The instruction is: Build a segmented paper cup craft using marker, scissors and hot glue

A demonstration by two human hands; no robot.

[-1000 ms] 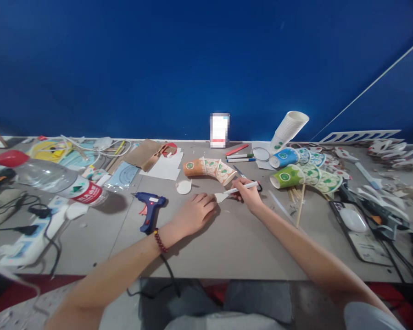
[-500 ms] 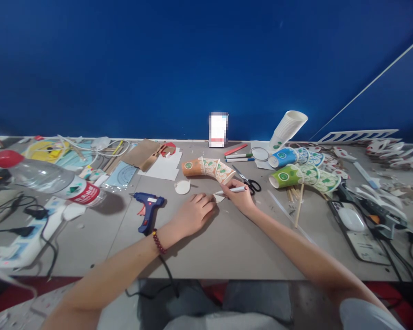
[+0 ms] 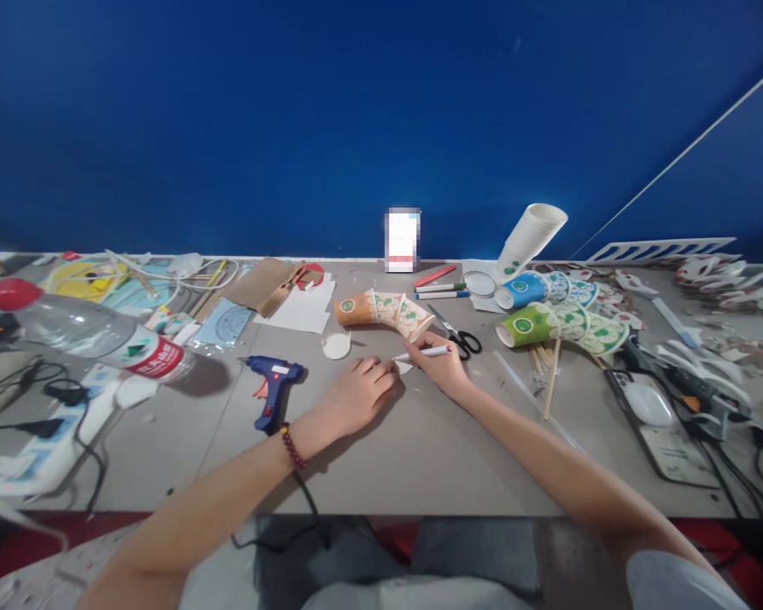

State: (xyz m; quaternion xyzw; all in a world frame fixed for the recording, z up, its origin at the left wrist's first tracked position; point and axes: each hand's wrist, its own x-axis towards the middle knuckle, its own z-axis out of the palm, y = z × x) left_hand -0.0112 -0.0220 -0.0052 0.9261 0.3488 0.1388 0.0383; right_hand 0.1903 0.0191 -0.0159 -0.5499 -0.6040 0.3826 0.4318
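Note:
A white marker (image 3: pixel 433 351) is pinched in my right hand (image 3: pixel 442 364), its tip pointing left over a small white paper piece (image 3: pixel 404 366) on the table. My left hand (image 3: pixel 359 394) lies palm down at the left of that piece, its fingertips at the paper's edge; whether they pinch it cannot be made out. Just behind my right hand lies a curved chain of orange patterned paper cups (image 3: pixel 381 310). A round white disc (image 3: pixel 336 345) rests behind my left hand. Black-handled scissors (image 3: pixel 466 343) lie behind my right hand.
A blue glue gun (image 3: pixel 272 390) and a water bottle (image 3: pixel 102 330) are at the left. On the right are blue (image 3: pixel 534 290) and green cup chains (image 3: pixel 547 325), a cup stack (image 3: pixel 532 240) and a phone (image 3: pixel 665 432). Capped markers (image 3: pixel 442 295) lie behind; a lit screen (image 3: pixel 403 240) stands against the wall.

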